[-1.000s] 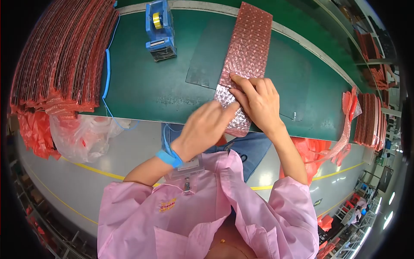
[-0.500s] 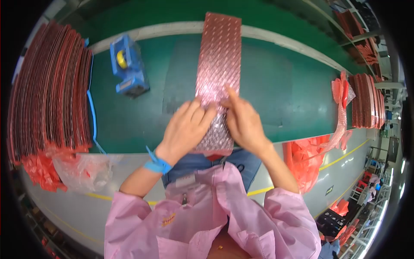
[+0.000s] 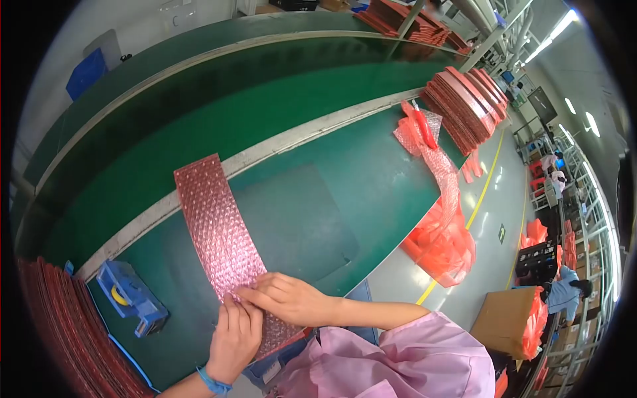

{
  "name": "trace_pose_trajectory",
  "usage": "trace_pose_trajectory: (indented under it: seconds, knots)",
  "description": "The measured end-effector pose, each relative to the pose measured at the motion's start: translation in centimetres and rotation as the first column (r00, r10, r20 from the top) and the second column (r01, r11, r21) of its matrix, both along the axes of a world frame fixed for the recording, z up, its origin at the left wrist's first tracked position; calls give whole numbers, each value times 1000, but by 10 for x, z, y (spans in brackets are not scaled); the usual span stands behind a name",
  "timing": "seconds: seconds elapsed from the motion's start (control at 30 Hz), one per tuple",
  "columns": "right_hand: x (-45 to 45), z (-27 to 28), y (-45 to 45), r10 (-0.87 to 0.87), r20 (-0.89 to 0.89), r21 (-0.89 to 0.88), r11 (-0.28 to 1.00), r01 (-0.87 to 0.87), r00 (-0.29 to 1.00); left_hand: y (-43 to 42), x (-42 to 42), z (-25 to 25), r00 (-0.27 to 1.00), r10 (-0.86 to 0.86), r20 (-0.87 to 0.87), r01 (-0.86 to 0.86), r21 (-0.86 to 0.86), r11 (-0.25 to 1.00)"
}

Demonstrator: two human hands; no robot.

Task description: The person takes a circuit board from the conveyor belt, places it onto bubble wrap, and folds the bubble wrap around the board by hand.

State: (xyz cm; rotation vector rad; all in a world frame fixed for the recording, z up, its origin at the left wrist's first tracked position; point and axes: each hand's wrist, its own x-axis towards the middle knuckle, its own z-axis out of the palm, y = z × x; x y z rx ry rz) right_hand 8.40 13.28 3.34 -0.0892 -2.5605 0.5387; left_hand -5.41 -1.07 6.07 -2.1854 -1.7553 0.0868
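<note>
Left hand and right hand: fingers partly curled, fingertips meeting on the bubble-wrap strip; firmness of grip cannot be told. The strip lies across the green bench, far end over the pale rail. Uneven finger pressure may crease or skew it.

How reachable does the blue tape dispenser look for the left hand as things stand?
Probably yes: only green tabletop shows between the left hand and the blue tape dispenser, though that hand's fingers are at the bubble wrap and would have to come off it.
</note>
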Motion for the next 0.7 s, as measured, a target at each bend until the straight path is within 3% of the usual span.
trace_pose_trajectory:
  seconds: [0.1,0.43,0.57,0.6,0.7]
  knots:
    - [1,2,8,49,15,-10,999,-49,999,2,-2,-2,1000,-31,-3,31,-42,999]
    - [2,4,15,90,55,-54,995,-87,994,-3,-4,-18,980,-15,199,1,69,998]
    - [3,0,15,150,55,-329,936,-124,987,0,-8,-18,968,-56,246,20,147,989]
    - [3,-1,14,140,45,-313,942,-119,989,0,-8,-18,970,-69,234,31,163,986]
    - [4,-1,11,85,108,-549,836,-11,990,2,-6,-17,973,-71,220,30,180,983]
